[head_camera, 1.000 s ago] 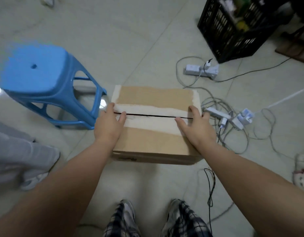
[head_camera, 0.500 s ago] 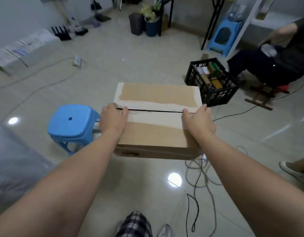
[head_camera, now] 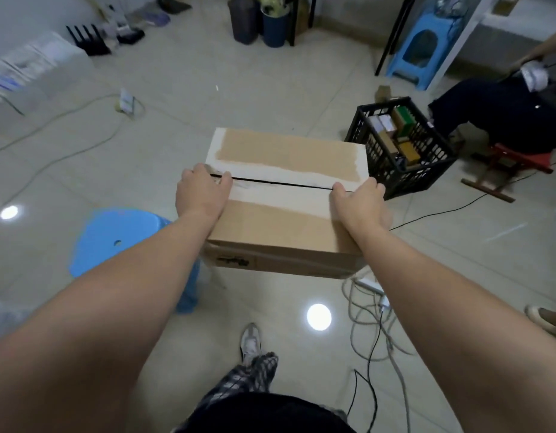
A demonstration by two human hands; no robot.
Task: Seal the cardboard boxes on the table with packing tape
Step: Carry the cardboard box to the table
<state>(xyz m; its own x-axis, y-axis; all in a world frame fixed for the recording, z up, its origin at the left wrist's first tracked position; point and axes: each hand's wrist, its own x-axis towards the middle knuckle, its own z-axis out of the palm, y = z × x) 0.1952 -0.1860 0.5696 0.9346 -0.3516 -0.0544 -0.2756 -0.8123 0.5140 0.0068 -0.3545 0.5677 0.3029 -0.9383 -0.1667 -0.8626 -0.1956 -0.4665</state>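
A brown cardboard box [head_camera: 283,220] hangs in the air above the tiled floor, carried between both hands. Its two top flaps meet at a dark seam, with pale torn strips where old tape was peeled. My left hand [head_camera: 201,192] grips the box's left edge, thumb over the top by the seam. My right hand [head_camera: 359,204] grips the right edge the same way. No tape roll is in view.
A blue plastic stool [head_camera: 114,239] stands low left under the box. A black crate [head_camera: 401,145] with small boxes sits right of it. Cables and power strips [head_camera: 373,307] lie on the floor. A seated person [head_camera: 504,114] is at far right.
The box has been lifted off the floor and carried upward and forward. The view has tilted up, showing more of the room. Both hands keep their grip on its sides.
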